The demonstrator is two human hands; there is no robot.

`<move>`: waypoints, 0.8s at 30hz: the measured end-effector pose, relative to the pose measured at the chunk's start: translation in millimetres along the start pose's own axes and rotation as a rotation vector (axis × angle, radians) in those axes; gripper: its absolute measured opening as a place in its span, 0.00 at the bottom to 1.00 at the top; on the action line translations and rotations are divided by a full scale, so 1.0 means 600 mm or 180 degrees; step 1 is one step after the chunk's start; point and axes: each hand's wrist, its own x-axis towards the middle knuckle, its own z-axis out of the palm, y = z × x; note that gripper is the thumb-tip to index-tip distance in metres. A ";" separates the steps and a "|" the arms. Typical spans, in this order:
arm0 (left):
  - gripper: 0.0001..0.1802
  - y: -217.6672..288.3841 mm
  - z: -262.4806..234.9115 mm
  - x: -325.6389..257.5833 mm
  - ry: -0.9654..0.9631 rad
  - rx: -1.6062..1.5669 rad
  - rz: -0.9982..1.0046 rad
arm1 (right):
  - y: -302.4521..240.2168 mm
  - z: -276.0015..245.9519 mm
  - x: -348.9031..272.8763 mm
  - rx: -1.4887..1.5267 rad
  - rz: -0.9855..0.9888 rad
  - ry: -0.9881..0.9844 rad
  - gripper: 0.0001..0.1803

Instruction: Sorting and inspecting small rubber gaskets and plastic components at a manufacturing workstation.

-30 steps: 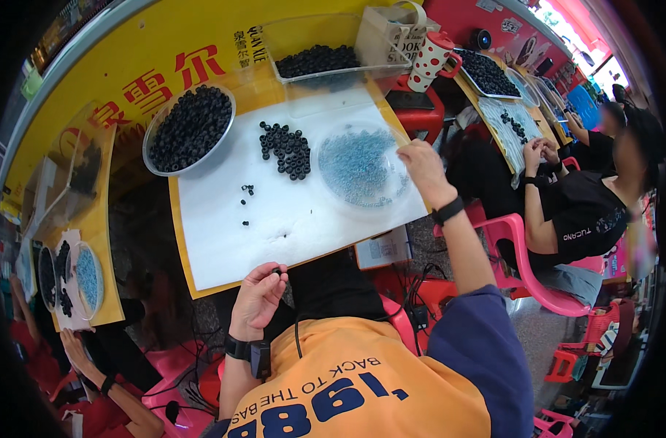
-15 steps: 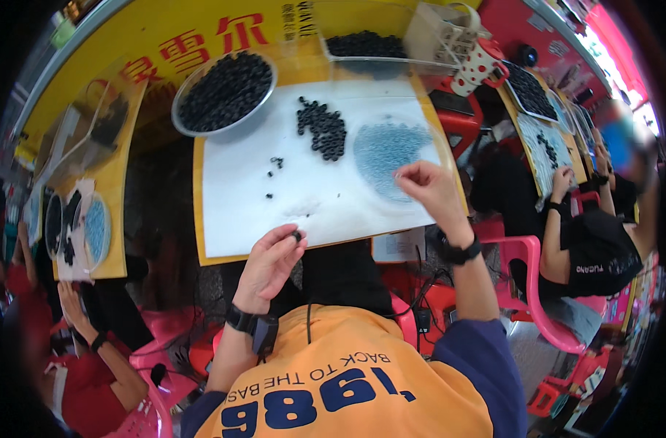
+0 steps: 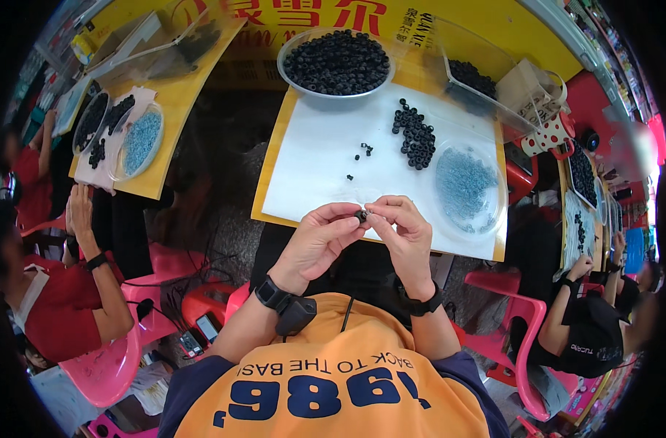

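Above the near edge of the white work sheet [image 3: 311, 146] my two hands meet. My left hand [image 3: 315, 244] pinches a small black ring-shaped part [image 3: 361, 215] between thumb and fingertips. Against it, my right hand [image 3: 406, 237] is closed in a pinch; whatever its fingertips hold is too small to make out. To the right of the hands lies a round clear tray of small light-blue pieces [image 3: 464, 182]. Farther off, a loose pile of black parts [image 3: 418, 142] rests on the sheet, with a few single black parts [image 3: 365, 150] to its left.
A silvery bowl [image 3: 340, 95] heaped with black parts stands at the sheet's far edge. Back right are a clear bin [image 3: 450, 84], a beige container [image 3: 523, 87] and a red-and-white dotted mug [image 3: 543, 136]. People work at tables on both sides, by pink chairs [image 3: 526, 314].
My right hand has come from over the light-blue pieces to the black part in my left hand. The head view has turned, so the table appears farther right.
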 end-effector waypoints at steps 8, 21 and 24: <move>0.11 -0.005 -0.022 0.006 0.0188 -0.0122 0.0026 | -0.012 0.017 -0.001 -0.1007 -0.0531 -0.0019 0.10; 0.10 -0.016 -0.032 0.010 0.0240 -0.0223 -0.0046 | -0.012 0.017 0.000 -0.1502 -0.0586 0.0125 0.12; 0.11 -0.017 -0.034 0.011 0.0244 -0.0289 -0.0038 | -0.006 0.015 0.001 -0.1572 -0.0934 0.0050 0.15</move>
